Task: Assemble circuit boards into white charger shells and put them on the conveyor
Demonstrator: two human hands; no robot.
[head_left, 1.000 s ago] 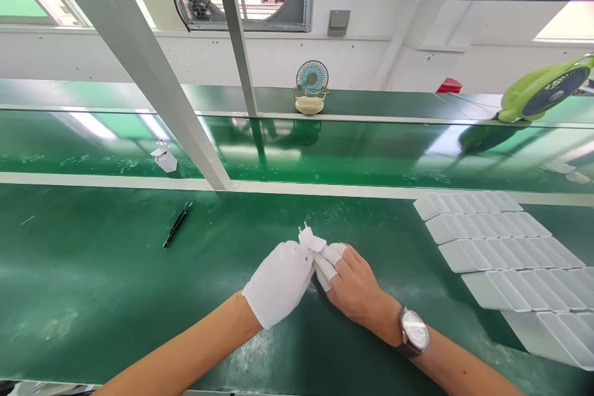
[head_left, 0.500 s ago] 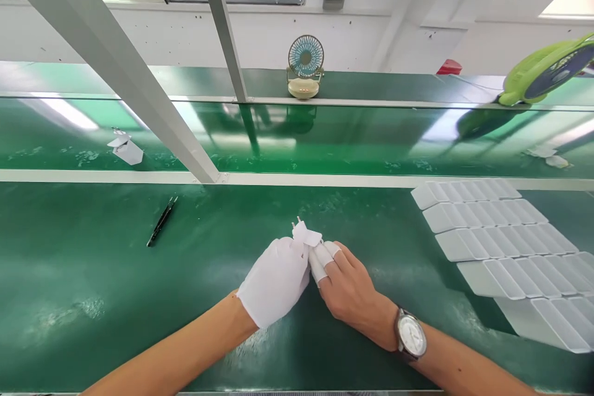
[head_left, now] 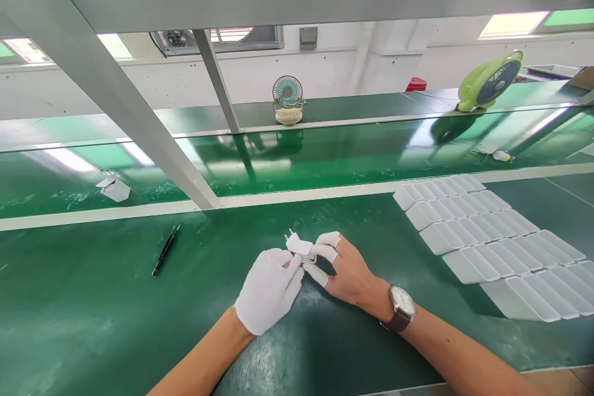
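A small white charger plug casing with two prongs sits near the middle of the bench, its prongs tilted up and away from me. Closed around its near left side is my left hand, in a white glove. My right hand wears white finger covers, and its bent fingertips pinch the casing's right side, near its open-looking lower edge. Fingers hide part of the casing; what lies inside it is too small to make out.
Black tweezers lie on the green bench at left. Several rows of white casings stand at right. Behind a pale rail are a white piece, a small fan and a green fan. A slanted post rises at left.
My view has tilted up, bringing an overhead beam into sight. My right fingers have spread and shifted along the casing's right side, showing more of its lower edge.
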